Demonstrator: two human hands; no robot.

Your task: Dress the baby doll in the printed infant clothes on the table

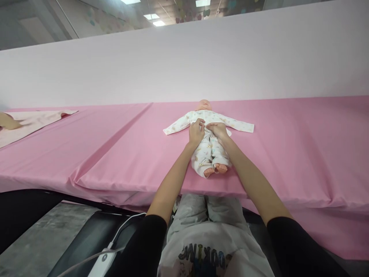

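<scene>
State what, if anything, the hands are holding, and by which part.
The left hand and right hand are both at the front of the patterned clothes on the doll, near its waist; whether anything is gripped there cannot be told.

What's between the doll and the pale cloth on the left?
Between doll and pale cloth, the head view shows only creased pink tablecloth.

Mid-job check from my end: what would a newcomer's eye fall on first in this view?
Probably the doll in pale printed clothes, lying at the centre on the pink cloth, its sleeves spread wide. Next, the left hand and right hand, close together at its waist. The plain white panel behind also stands out.
</scene>
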